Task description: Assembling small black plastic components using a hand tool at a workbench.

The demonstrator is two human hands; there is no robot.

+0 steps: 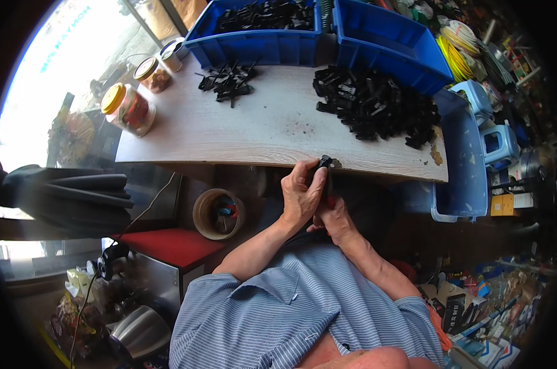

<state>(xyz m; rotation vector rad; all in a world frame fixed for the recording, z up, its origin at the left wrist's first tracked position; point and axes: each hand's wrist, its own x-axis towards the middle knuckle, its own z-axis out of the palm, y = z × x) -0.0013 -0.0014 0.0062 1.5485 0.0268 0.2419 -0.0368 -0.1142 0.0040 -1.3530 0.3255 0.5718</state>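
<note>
Shirt in blue fabric with thin white stripes (260,320) sits nearest, at the lower edge. Right hand (337,221) ahead of it, fingers curled around a slim red-and-dark object (331,202); mostly hidden by the hands, kind can't be told. Left hand (300,194) just beyond, thumb and fingers pinching a small black plastic part (325,161), held up at the near edge of a pale wood-grain table (272,117). Off to the left, below table level: round tan bucket (196,216) with blue and red items inside, near a red-topped cabinet (168,247).

On the table, right side: large heap of black plastic pieces (377,104). Farther left, smaller pile of thin black plastic pieces (228,83). Clear jar with yellow lid (131,112) near the left edge. At the back, blue plastic bin (254,50) full of black pieces; second blue plastic bin (398,64) beside it, angled, behind the heap. Yellow coiled cable (454,59) past that, right.
</note>
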